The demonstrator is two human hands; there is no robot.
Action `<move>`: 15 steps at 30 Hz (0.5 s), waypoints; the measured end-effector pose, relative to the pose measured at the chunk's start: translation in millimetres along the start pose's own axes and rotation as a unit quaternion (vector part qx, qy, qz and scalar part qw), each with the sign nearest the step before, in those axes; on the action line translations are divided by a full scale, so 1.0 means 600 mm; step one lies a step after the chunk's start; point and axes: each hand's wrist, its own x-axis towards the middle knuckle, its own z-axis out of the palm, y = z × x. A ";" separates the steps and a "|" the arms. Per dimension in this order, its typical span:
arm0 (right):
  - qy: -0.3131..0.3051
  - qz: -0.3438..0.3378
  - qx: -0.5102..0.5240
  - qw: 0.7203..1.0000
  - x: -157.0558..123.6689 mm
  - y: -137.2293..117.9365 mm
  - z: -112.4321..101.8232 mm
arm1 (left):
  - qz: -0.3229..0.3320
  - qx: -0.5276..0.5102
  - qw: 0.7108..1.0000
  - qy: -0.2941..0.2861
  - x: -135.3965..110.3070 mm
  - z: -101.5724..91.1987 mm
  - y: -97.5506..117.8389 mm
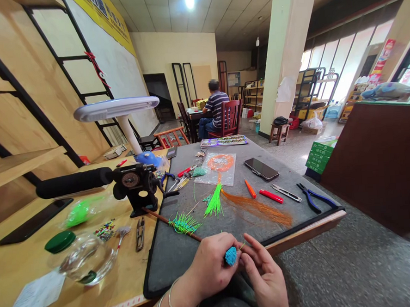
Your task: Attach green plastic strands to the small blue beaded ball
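My left hand (pixel 213 259), with bangles on its wrist, is closed around a bundle with a round, blue, grainy end (pixel 230 256). The rest of that bundle is hidden in the fist. Beside it, thumb and fingers of my right hand (pixel 266 277) pinch a thin yellow-green strand (pixel 242 246). A brown rod (pixel 157 215) runs from the black hand-cranked device (pixel 134 188) toward my left hand. Green strands with blue bits (pixel 184 223) are tied along it. On the grey mat beyond lie bright green strands (pixel 214 201) and long orange-brown fibres (pixel 260 207).
Blue-handled pliers (pixel 315 198), tweezers (pixel 285 193), a red pen-like tool (pixel 271 196) and a phone (pixel 260 168) lie right on the mat. Left stand a green-lidded jar (pixel 84 258), thread snips (pixel 139 234) and a lamp (pixel 117 108). A person (pixel 218 106) sits farther back.
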 end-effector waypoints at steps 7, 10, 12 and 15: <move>-0.003 0.061 0.074 0.995 0.003 -0.022 0.005 | -0.044 -0.050 0.998 0.003 0.005 -0.004 0.001; -0.001 0.059 0.073 0.996 0.005 -0.028 0.005 | -0.059 -0.069 0.996 0.008 0.007 -0.007 0.002; -0.003 0.059 0.067 0.996 0.006 -0.029 0.002 | -0.078 -0.089 0.993 0.010 0.009 -0.010 0.003; -0.014 0.063 0.057 0.996 0.010 -0.029 -0.002 | -0.112 -0.127 0.985 0.019 0.015 -0.015 0.002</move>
